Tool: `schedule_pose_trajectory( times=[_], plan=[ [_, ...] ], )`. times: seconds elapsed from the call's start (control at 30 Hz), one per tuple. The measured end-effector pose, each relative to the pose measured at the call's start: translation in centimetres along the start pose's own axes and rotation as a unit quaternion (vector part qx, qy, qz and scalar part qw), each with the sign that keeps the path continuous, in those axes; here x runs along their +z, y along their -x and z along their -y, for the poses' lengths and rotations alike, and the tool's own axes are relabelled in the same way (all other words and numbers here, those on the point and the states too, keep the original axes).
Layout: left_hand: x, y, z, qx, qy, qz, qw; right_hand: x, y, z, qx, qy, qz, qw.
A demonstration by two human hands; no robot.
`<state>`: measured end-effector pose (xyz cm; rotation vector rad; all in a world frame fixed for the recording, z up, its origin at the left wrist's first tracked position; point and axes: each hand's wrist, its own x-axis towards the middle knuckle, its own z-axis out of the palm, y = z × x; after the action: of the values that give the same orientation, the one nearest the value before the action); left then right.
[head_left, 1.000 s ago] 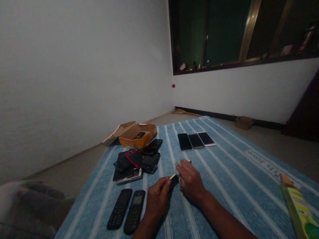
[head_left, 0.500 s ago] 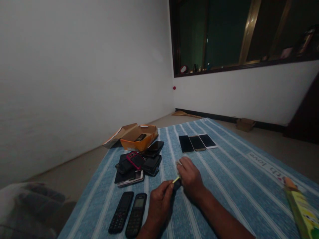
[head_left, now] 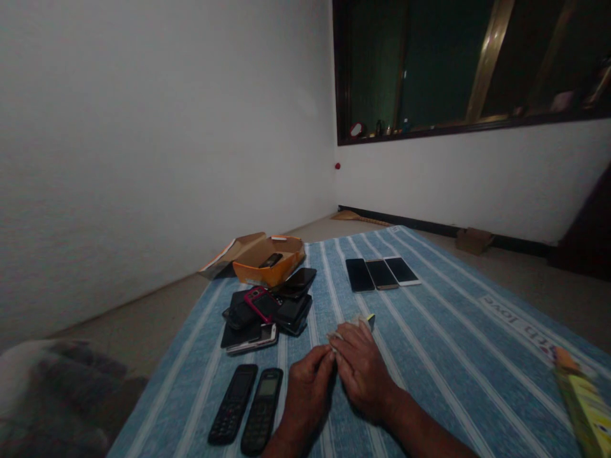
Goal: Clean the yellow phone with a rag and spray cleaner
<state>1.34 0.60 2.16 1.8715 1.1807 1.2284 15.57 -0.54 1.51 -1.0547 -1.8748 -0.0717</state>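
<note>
My left hand (head_left: 309,385) is closed in a pinch close against my right hand, at the near end of a small dark phone-like thing with a yellow-green edge (head_left: 371,317). Most of that thing is hidden; only its far corner shows past my fingers. My right hand (head_left: 361,366) lies over it, closed on a pale, crumpled cloth (head_left: 363,320). Left of my hands, two black keypad phones (head_left: 261,410) lie side by side. Beyond them is a loose pile of phones (head_left: 267,315), one with a pink frame.
An open orange cardboard box (head_left: 267,273) with a phone inside stands behind the pile. Three flat smartphones (head_left: 382,273) lie in a row at the far right. A blue striped cloth (head_left: 449,369) covers the surface. A yellow package (head_left: 585,407) sits at the right edge.
My right hand has flattened down over the small dark thing with the cloth, covering most of it. Its yellow edge now shows on the far side. The view has shifted slightly.
</note>
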Motion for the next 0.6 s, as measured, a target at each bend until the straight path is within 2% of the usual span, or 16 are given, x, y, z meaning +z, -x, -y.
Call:
schedule_pose_trajectory(
  times=[0.23, 0.6],
  plan=[
    [0.0, -0.2, 0.3, -0.007, 0.008, -0.005, 1.0, 0.5, 0.1, -1.5, -0.008, -0.038, -0.034, 0.999],
    [-0.1, -0.3, -0.2, -0.013, 0.021, -0.003, 1.0, -0.2, -0.1, -1.8, 0.009, 0.015, 0.021, 1.0]
  ],
)
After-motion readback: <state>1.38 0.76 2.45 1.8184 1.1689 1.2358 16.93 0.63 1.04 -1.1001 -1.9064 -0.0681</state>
